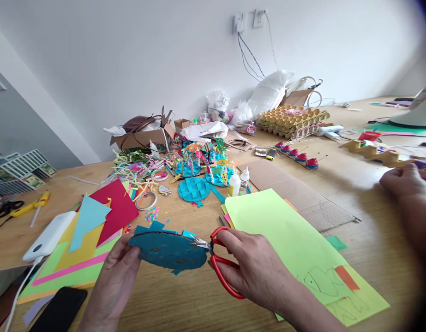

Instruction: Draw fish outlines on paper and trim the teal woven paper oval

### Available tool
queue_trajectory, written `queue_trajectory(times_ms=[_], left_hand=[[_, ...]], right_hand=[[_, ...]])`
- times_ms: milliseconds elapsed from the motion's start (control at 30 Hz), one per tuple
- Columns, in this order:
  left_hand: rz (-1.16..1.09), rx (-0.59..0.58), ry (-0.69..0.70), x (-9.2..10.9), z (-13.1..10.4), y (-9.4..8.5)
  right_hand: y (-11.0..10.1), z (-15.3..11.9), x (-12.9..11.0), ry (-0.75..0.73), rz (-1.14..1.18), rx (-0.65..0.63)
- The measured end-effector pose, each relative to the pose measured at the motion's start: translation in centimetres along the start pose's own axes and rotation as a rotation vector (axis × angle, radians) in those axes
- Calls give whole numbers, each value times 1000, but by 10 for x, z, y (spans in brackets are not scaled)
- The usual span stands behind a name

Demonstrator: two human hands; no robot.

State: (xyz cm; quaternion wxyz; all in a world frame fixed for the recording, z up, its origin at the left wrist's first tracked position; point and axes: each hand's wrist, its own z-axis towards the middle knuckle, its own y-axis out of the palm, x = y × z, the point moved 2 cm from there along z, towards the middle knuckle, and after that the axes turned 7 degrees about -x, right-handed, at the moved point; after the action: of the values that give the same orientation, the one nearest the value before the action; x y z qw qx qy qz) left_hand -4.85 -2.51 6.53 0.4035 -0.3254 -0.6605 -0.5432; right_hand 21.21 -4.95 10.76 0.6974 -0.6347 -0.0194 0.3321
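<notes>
My left hand point(121, 263) grips the left edge of a round blue cardboard disc point(171, 251), held tilted above the table. Blue paper strips stick out past its far rim. My right hand point(249, 260) is closed round the red handles of a pair of scissors point(221, 265). The scissor blades meet the disc's right rim, at a blue paper tab. Beyond the disc, a similar blue disc with woven strips point(194, 189) lies on the table. Light green paper sheets point(268, 230) with a pencilled fish lie beside my right hand.
Coloured paper point(119, 203), a white power bank point(48, 235) and a black phone point(58, 309) lie at left. Glue bottles point(234, 183), paper shreds and decorated blue discs stand behind. Egg trays point(291, 120) are at the back. Another person's hand point(406, 184) works at far right.
</notes>
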Motion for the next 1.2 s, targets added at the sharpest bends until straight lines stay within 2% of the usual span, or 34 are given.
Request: queue_trajectory(times_ms=[467, 833, 1000, 1200], left_hand=[[56, -4, 12, -5, -1, -1], [-33, -58, -37, -17, -4, -2], [-41, -17, -61, -15, -5, 3], [-42, -34, -61, -13, -6, 4]], right_hand=[[-2, 2, -1, -77, 61, -12], [-2, 1, -4, -108, 27, -18], [-2, 0, -4, -121, 5, -13], [-3, -1, -6, -126, -12, 1]])
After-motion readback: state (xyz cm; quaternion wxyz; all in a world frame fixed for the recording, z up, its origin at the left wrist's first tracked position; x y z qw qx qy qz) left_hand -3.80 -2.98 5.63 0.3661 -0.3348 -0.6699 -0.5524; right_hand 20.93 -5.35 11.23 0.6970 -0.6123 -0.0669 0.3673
